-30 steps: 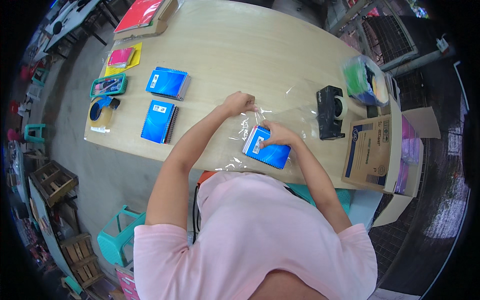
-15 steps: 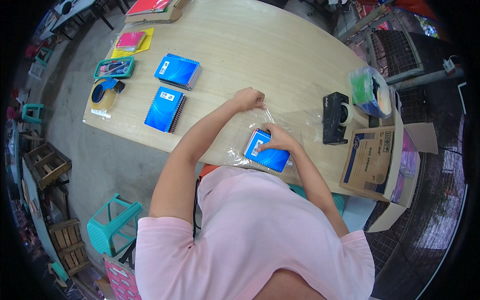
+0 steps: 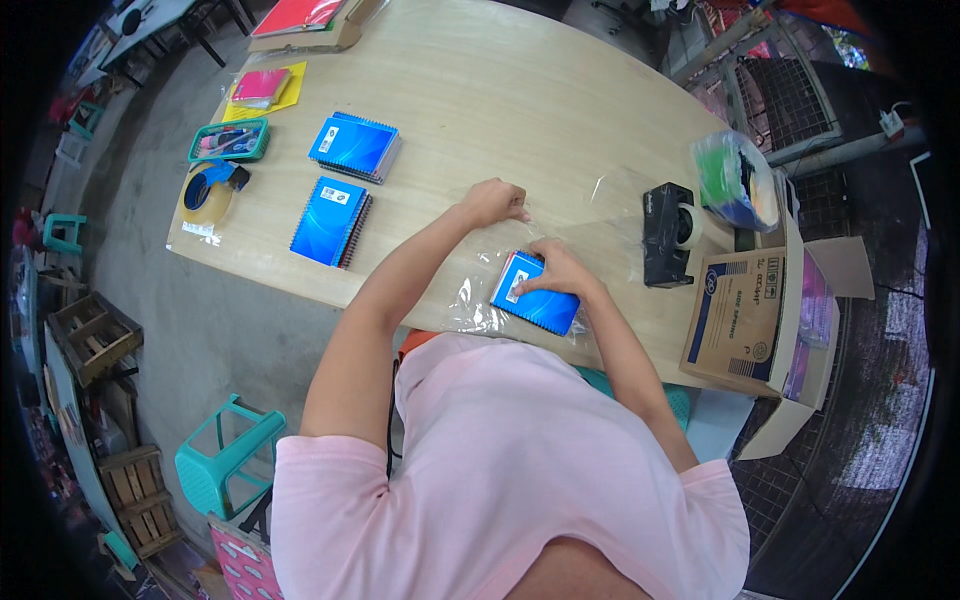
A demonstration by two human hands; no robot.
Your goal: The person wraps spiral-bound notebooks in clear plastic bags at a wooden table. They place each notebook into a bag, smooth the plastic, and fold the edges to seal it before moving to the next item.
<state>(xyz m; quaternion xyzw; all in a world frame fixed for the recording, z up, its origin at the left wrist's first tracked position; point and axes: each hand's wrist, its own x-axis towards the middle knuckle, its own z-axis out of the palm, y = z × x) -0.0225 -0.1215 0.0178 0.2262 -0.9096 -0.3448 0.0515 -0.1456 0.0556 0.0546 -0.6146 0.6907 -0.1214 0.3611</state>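
Note:
My left hand [image 3: 497,203] is closed in a pinch on the edge of a clear plastic wrap [image 3: 470,292], above the table. To its lower right, a blue spiral notebook [image 3: 540,306] lies on the wrap close to the table's near edge. My right hand [image 3: 557,270] grips this notebook by its far side, with the thumb across the cover and the other fingers at its edge. Further left are two stacks of similar notebooks, a far stack [image 3: 355,146] and a nearer stack [image 3: 331,222].
At right stand a black tape dispenser [image 3: 667,236], a plastic-wrapped roll [image 3: 735,182] and an open cardboard box [image 3: 733,318]. A green basket [image 3: 230,140] of tools, tape rolls [image 3: 205,195] and a pink notepad [image 3: 261,88] line the table's left edge. A teal stool [image 3: 228,455] stands on the floor.
The notebook and my right hand have shifted very slightly. The film by my left fingertips has changed shape a little; my left hand stays nearly in place.

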